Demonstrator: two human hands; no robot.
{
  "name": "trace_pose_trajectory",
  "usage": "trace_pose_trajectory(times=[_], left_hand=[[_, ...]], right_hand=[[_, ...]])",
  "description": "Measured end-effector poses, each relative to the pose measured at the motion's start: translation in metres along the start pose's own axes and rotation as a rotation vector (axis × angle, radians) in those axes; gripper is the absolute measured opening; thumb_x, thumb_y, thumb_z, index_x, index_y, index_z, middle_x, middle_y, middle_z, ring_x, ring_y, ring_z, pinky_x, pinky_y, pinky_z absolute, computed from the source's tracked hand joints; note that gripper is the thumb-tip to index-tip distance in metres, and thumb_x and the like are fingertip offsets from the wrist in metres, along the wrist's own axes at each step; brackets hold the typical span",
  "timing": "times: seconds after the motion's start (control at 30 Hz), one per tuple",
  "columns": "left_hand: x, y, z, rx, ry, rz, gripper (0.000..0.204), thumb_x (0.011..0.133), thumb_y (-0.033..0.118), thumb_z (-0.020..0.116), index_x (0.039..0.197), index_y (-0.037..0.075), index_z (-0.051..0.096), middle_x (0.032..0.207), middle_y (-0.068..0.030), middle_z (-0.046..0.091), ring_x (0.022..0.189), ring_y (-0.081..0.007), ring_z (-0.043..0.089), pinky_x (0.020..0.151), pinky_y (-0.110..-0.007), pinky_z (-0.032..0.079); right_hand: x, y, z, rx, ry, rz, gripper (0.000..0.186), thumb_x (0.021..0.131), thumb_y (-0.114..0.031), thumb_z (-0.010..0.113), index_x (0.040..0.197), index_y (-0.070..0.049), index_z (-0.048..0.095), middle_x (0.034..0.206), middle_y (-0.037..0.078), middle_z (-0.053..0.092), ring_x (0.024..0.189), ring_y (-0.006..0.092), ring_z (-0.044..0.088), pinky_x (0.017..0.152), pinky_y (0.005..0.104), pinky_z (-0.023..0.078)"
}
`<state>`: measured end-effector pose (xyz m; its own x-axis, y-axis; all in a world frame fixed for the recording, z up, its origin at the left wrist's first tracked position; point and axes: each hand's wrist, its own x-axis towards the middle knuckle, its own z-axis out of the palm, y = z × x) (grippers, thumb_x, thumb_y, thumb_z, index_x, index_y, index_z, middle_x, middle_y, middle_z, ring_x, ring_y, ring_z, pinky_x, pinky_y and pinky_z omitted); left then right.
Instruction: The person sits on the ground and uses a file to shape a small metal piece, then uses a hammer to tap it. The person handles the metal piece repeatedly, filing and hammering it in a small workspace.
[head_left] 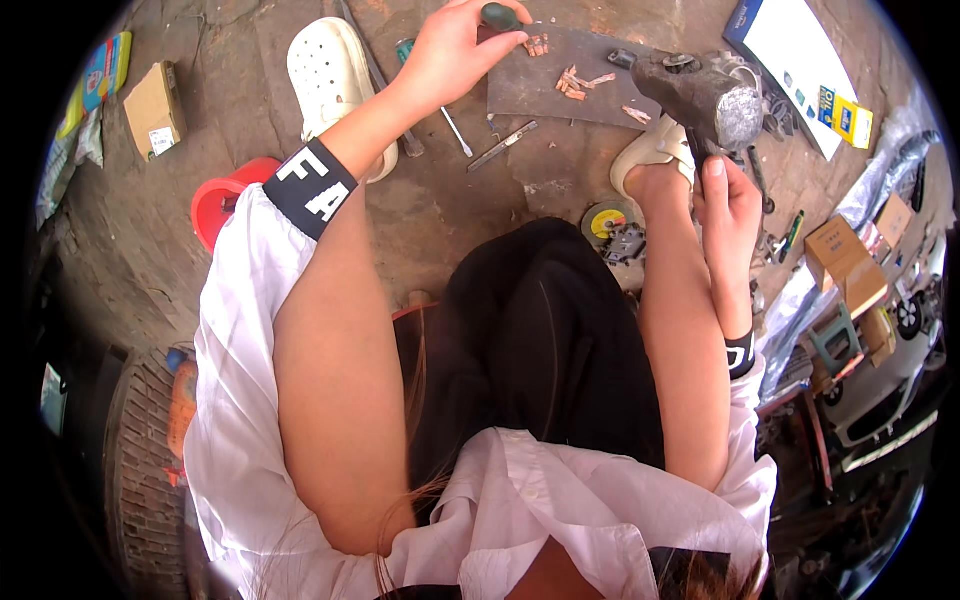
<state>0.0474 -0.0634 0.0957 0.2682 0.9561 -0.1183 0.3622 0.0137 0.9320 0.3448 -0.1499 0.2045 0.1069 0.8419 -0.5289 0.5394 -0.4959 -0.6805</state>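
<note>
The right hand (730,208) grips a hammer (738,114) at right, apparently clear of the left hand (450,52), which pinches a far green handle (500,16).

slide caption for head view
Left hand on a green handle, right hand gripping a hammer; reddish pieces on a dark sheet.

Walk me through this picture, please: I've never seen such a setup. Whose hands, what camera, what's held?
There's no robot, just a seated person's bare hands. The wide fisheye camera on their head looks down, so edges bend. The left hand holds a dark green rounded object, its full shape hidden. The right hand grips a hammer by its dark handle. On the ground lie a dark sheet with copper-coloured pieces on it and a screwdriver nearby.
</note>
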Motion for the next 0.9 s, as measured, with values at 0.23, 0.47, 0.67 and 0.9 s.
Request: trace_pose_trajectory(times=[0.23,0.47,0.67,0.9], left_hand=[[-0.001,0.001,0.001,-0.009,0.002,-0.076,0.017,0.081,0.005,0.069,0.097,0.004,0.065,0.091,-0.0116,0.061,0.081,-0.0232,0.063,0.074,-0.032,0.050],[0.000,-0.005,0.007,-0.074,0.058,-0.135,0.018,0.081,0.007,0.071,0.097,0.002,0.065,0.086,-0.0102,0.063,0.073,-0.0178,0.062,0.068,-0.030,0.050],[0.003,-0.021,-0.005,0.023,0.146,-0.140,0.016,0.081,0.009,0.068,0.093,0.000,0.060,0.083,-0.0123,0.060,0.073,-0.0236,0.059,0.069,-0.034,0.049],[0.003,-0.019,0.000,0.190,-0.121,0.132,0.024,0.080,0.005,0.061,0.104,0.005,0.059,0.099,-0.0176,0.059,0.091,-0.0378,0.058,0.080,-0.041,0.048]], right_hand=[[-0.001,-0.004,0.002,0.018,0.006,0.022,0.041,0.099,-0.034,0.057,0.072,-0.004,0.051,0.060,-0.006,0.041,0.057,0.0039,0.034,0.050,0.0239,0.028],[0.001,-0.003,0.003,0.014,0.003,0.015,0.041,0.099,-0.035,0.057,0.073,-0.003,0.052,0.060,-0.006,0.041,0.057,0.0040,0.035,0.050,0.0237,0.028],[0.002,-0.001,0.004,0.005,0.005,0.012,0.042,0.099,-0.035,0.057,0.072,-0.004,0.052,0.060,-0.006,0.041,0.057,0.0038,0.035,0.050,0.0237,0.028],[0.000,-0.007,0.006,0.036,0.011,0.042,0.041,0.099,-0.036,0.057,0.073,-0.004,0.053,0.059,-0.007,0.040,0.055,0.0030,0.033,0.049,0.0232,0.026]])
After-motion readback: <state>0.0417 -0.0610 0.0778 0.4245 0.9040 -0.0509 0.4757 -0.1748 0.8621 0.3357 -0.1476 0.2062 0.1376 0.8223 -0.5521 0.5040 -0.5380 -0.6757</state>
